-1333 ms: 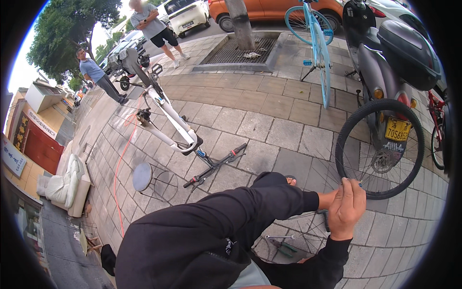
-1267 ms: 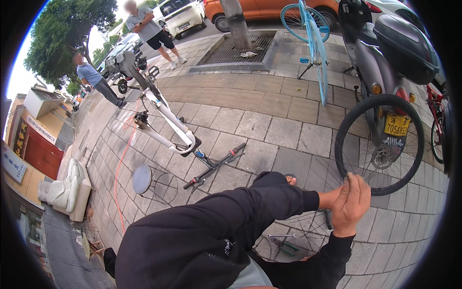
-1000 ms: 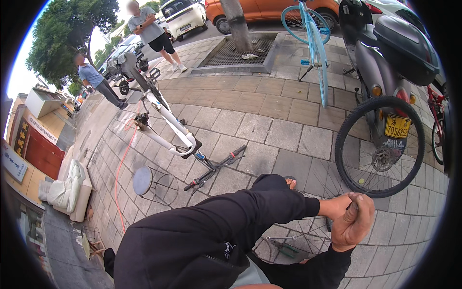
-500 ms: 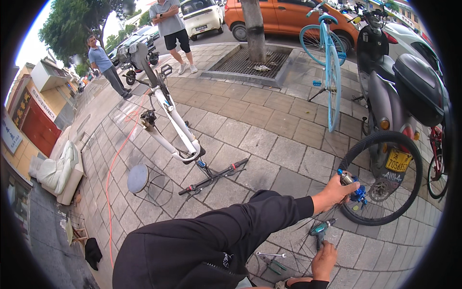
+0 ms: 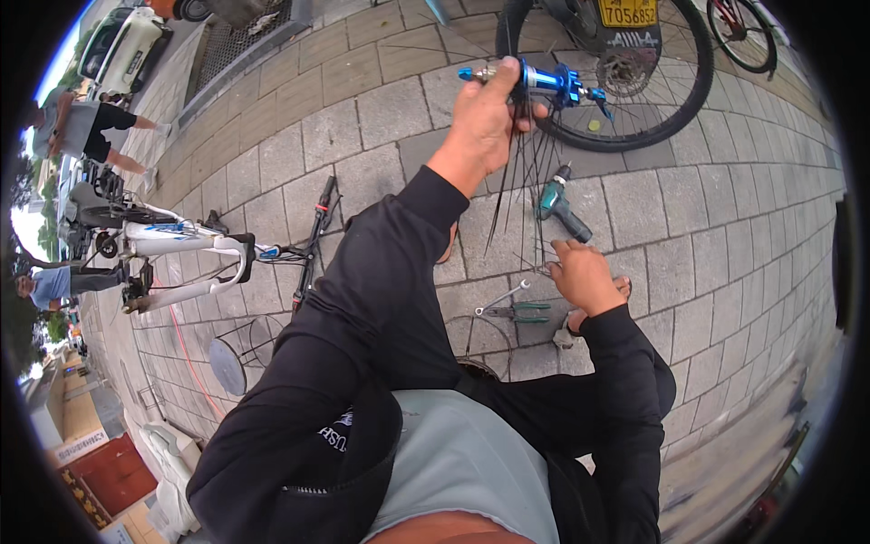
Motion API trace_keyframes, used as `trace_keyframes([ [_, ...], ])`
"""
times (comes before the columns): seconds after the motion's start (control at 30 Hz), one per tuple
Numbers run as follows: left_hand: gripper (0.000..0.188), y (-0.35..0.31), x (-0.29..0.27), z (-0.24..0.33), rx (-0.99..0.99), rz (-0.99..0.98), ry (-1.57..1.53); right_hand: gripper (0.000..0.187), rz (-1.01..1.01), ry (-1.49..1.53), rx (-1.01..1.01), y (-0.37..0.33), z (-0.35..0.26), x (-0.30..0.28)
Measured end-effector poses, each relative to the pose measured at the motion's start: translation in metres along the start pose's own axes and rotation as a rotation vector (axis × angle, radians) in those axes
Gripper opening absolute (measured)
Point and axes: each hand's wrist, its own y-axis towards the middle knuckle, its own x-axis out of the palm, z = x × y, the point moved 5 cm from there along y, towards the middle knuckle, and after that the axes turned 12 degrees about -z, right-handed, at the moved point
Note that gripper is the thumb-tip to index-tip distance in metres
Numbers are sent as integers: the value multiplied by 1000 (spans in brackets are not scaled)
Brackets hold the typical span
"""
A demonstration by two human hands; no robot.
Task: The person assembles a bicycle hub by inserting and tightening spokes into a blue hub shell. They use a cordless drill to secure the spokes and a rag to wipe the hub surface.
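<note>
My left hand [image 5: 480, 122] is closed around a blue bicycle hub [image 5: 544, 80], held up at the top middle. Loose spokes [image 5: 507, 172] hang from the hub toward the paving. Below, my right hand [image 5: 587, 276] has its thumb and forefinger pinched at the lower end of the spokes; the exact contact is small. Just beyond that hand, a teal and black cordless drill [image 5: 552, 198] lies on the ground. Closer to my legs are a wrench [image 5: 501, 298] and green-handled pliers [image 5: 530, 313].
A black-tyred wheel [image 5: 598, 143] stands behind the hub, before a scooter with a yellow plate [image 5: 628, 12]. To the left, an upturned white bicycle frame [image 5: 172, 240] rests by its handlebar [image 5: 313, 240] and a round stool [image 5: 227, 365]. Two people stand farther left.
The view has swung down and to the right. My left hand still holds the hub; my right hand now shows apart from the drill, at the spoke ends.
</note>
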Motion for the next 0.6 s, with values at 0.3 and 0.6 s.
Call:
trace_keyframes([
  [0.3, 35, -3, 26, -8, -16, -165, -8, 35, 446, 641, 102, -10, 7, -110],
  [0.6, 37, -1, 36, -14, -63, -163, -66, 33, 481, 755, 8, 12, -16, -104],
])
